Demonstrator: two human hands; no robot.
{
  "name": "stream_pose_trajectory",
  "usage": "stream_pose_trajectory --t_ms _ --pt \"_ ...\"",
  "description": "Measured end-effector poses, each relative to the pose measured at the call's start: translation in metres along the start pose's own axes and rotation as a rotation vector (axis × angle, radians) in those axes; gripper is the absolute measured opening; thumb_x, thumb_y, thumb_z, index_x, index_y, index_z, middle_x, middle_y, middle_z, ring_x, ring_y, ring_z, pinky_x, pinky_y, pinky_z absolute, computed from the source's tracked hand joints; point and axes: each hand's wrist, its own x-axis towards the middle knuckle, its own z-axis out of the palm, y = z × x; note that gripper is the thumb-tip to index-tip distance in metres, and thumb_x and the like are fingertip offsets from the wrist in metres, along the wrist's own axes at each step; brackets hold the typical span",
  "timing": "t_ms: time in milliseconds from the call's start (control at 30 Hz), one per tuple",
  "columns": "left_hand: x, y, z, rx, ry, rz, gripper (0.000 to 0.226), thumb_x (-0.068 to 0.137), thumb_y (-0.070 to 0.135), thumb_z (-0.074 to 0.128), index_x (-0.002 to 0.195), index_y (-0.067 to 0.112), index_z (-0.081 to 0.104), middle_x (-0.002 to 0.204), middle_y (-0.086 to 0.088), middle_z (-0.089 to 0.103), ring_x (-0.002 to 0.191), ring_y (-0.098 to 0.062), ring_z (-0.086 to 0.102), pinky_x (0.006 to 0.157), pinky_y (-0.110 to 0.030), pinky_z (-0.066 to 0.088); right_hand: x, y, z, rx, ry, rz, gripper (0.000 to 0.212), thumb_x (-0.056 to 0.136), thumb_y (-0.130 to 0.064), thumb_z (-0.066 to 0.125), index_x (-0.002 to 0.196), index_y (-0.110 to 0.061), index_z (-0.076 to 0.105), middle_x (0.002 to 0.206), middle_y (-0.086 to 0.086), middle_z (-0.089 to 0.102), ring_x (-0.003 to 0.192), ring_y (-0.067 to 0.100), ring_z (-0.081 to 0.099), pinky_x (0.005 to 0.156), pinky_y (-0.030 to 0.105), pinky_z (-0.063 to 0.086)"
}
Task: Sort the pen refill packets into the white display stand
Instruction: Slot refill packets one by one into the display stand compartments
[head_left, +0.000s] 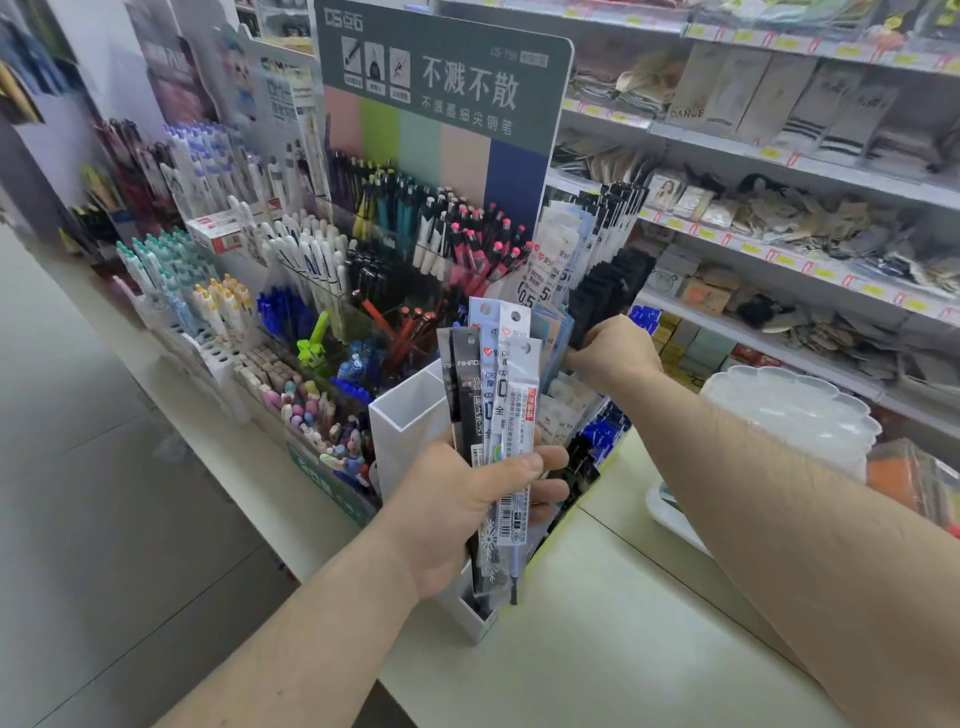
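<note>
Head view, left hand (467, 499) gripping refill packets (498, 395), white display stand (405, 415) touching behind

My left hand (467, 499) holds a fan of about five long clear-plastic refill packets (506, 395); one is black, the rest pale; my right hand (613, 353) touches a single packet. One white plastic display stand (405, 421); one dark green signboard (441, 78).

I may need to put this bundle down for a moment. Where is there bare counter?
Bare counter lies in front of the white display stand, between the two forearms. Left of the stand, pen racks crowd it; to the right, a clear tray fills the space.
</note>
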Motion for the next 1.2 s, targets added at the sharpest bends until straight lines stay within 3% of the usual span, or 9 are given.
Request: stream_pose_trajectory --t_ms 200,367,433,633,800,933,1033,1133,1200 --pt "-0.002 -0.007 0.003 -0.048 -0.026 -0.017 0.018 0.091 -0.005 0.058 0.104 0.006 0.064 0.085 -0.007 0.076 0.068 -0.018 0.071 0.061 -0.028 0.060 -0.058 0.007 -0.034 0.462 0.165 0.032 0.033 0.088 -0.040 0.069 0.071 -0.012 0.069 0.058 -0.005 0.057 0.060 0.014 0.052 0.055 0.026 0.040" --pt "0.001 -0.019 0.012 0.004 -0.041 -0.031 0.021 0.085 0.001 0.066 0.105 0.006 0.066 0.088 -0.013 0.073 0.069 -0.020 0.070 0.062 -0.032 0.060 -0.147 0.017 -0.034 0.853 -0.252 0.031 0.029 0.083 -0.042 0.074 0.080 -0.013 0.073 0.058 -0.010 0.052 0.047 0.003 0.042 0.049 0.019 0.032" --pt "0.002 -0.024 0.016 0.032 -0.074 -0.034 0.028 0.081 0.004 0.070 0.108 0.003 0.066 0.086 -0.015 0.070 0.067 -0.022 0.068 0.059 -0.031 0.058 -0.165 0.021 -0.028 0.869 -0.345 0.005 0.017 0.085 -0.022 0.075 0.075 -0.009 0.071 0.059 -0.003 0.054 0.046 0.008 0.045 0.042 0.018 0.034" --pt "0.002 -0.030 0.024 -0.016 -0.139 -0.087 0.024 0.088 -0.007 0.057 0.102 0.008 0.070 0.089 -0.018 0.072 0.074 -0.028 0.069 0.065 -0.036 0.060 -0.174 0.037 -0.022 0.969 -0.210 0.065 0.021 0.087 0.000 0.070 0.076 0.016 0.062 0.063 0.017 0.057 0.051 0.024 0.045 0.039 0.024 0.035" --pt "0.000 -0.035 0.025 0.021 -0.086 -0.090 0.029 0.094 -0.011 0.048 0.109 0.005 0.067 0.105 -0.021 0.074 0.087 -0.033 0.072 0.075 -0.040 0.060 -0.173 0.052 -0.023 0.983 0.025 0.151 0.019 0.087 -0.008 0.068 0.070 -0.001 0.064 0.066 0.013 0.058 0.052 0.022 0.047 0.052 0.029 0.040" --pt "-0.002 -0.038 0.024 0.057 -0.043 -0.098 0.025 0.093 -0.009 0.053 0.111 0.004 0.065 0.101 -0.018 0.075 0.082 -0.029 0.073 0.076 -0.044 0.060 -0.177 0.050 -0.030 1.065 0.007 0.163 0.020 0.095 -0.002 0.058 0.089 -0.017 0.069 0.077 0.009 0.074 0.050 0.018 0.046 0.043 0.024 0.037" --pt "-0.004 -0.041 0.026 0.107 -0.025 -0.076 0.021 0.092 -0.008 0.057 0.108 0.001 0.067 0.096 -0.019 0.075 0.079 -0.031 0.072 0.071 -0.043 0.060 -0.183 0.046 -0.029 0.995 -0.021 0.073 0.037 0.093 -0.001 0.064 0.075 -0.032 0.074 0.064 0.000 0.067 0.054 0.017 0.050 0.050 0.029 0.039" --pt "-0.006 -0.041 0.025 0.105 -0.060 -0.101 0.019 0.095 -0.004 0.056 0.102 0.006 0.070 0.095 -0.020 0.074 0.071 -0.029 0.071 0.062 -0.037 0.059 -0.184 0.044 -0.029 1.026 -0.155 0.047 0.019 0.092 -0.007 0.067 0.101 -0.023 0.071 0.074 0.007 0.059 0.051 0.014 0.054 0.048 0.026 0.044" --pt "-0.005 -0.040 0.021 0.088 -0.075 -0.112 0.019 0.096 -0.001 0.055 0.104 0.008 0.070 0.096 -0.019 0.073 0.070 -0.028 0.071 0.060 -0.035 0.058 -0.183 0.047 -0.031 1.097 -0.237 0.079 0.030 0.093 -0.002 0.064 0.123 -0.003 0.062 0.091 0.014 0.058 0.056 0.016 0.057 0.052 0.024 0.049"
